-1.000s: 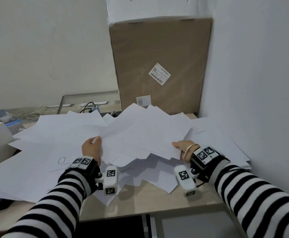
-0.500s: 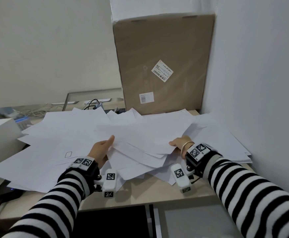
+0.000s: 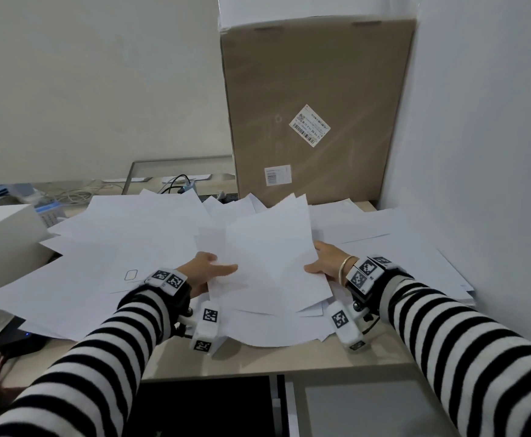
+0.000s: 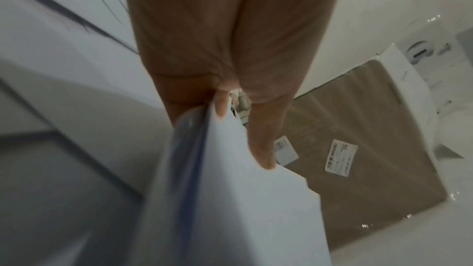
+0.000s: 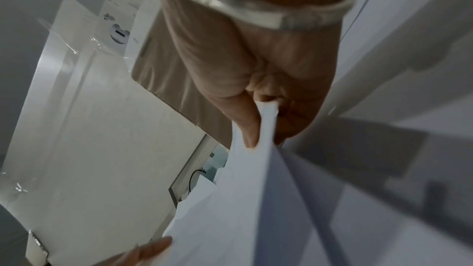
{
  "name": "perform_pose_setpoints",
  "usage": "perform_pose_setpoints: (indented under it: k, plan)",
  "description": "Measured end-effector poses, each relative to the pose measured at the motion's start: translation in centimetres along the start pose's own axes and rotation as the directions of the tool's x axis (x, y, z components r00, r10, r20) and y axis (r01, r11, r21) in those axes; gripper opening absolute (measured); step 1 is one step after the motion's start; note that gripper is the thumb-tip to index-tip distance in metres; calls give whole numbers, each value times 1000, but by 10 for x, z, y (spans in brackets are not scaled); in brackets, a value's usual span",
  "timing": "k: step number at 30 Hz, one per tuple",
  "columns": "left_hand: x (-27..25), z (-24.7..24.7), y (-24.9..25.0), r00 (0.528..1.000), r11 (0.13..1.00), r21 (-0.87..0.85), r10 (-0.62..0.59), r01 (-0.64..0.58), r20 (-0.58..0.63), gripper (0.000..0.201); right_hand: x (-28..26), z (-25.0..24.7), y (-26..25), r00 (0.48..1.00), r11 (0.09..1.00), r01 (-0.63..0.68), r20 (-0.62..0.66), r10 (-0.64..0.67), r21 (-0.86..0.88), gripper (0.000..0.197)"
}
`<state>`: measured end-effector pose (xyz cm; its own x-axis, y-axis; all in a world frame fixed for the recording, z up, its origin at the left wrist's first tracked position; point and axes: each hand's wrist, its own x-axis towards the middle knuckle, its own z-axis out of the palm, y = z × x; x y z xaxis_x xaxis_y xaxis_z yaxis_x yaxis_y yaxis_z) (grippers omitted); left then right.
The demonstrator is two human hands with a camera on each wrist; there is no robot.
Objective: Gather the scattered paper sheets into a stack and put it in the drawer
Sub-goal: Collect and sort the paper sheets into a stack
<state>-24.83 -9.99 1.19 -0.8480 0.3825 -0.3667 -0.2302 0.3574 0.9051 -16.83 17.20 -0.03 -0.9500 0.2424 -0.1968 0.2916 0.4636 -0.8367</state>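
Both hands have drawn closer together, tilting up a gathered bundle of white paper sheets (image 3: 270, 247). Left hand (image 3: 205, 271) and right hand (image 3: 327, 263) pinch its side edges, thumbs on top, above the beige desk (image 3: 273, 357).

The left hand (image 4: 230, 48) fills the top of the view, seen from the wrist, and pinches a bundle of white paper sheets (image 4: 243, 209) by its edge: the thumb (image 4: 263, 145) lies along the sheets' upper face and a fingertip (image 4: 221, 106) shows at their near edge. The sheets fan out below the hand, blurred. Beyond the thumb stands a brown cardboard box (image 4: 371, 169) bearing two white labels (image 4: 340, 157). More white paper (image 4: 76, 98) lies on the hand's other side.
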Motion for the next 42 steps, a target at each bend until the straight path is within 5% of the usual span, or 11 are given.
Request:
perform_pose_setpoints:
  k: [3, 8, 13, 16, 18, 22, 25, 33, 39, 42]
  plan:
    - [4, 11, -4, 984, 998, -19, 56, -60, -172, 109, 5, 7, 2, 999, 1000, -17, 30, 16, 24, 55]
    - [3, 9, 0, 970, 984, -5, 176, -180, -170, 119, 13, 8, 10, 999, 992, -16, -46, 22, 128, 51]
    - [-19, 0, 21, 934, 928, -121, 344, -353, -95, 104, 10, -3, 8, 997, 894, -58, -25, 77, 445, 80]
    - [-36, -4, 39, 878, 869, -125, 479, -478, -28, 83, -8, -15, -14, 997, 802, -28, 70, -18, 597, 44]
    - [-47, -4, 52, 845, 842, -69, 531, -534, -58, 62, -19, -24, -34, 990, 735, 83, 26, -136, 673, 24]
    - [-57, -4, 77, 808, 798, -125, 579, -590, -113, 43, -40, -38, -75, 944, 661, 330, -233, -233, 674, 17]
    - [-59, -2, 89, 812, 778, -240, 573, -581, -107, 37, -50, -40, -90, 922, 573, 386, -288, -258, 723, 18]
    - [-50, 26, 45, 921, 870, -315, 389, -379, -34, 53, -51, -2, -59, 974, 789, 226, -161, -162, 572, 36]
    - [-42, 28, 54, 921, 878, -280, 365, -388, -135, 43, -50, -5, -59, 953, 780, 275, -264, -146, 562, 31]
    - [-46, 23, 69, 885, 840, -281, 429, -464, -180, 49, -52, -10, -67, 935, 788, 322, -304, -180, 525, 17]
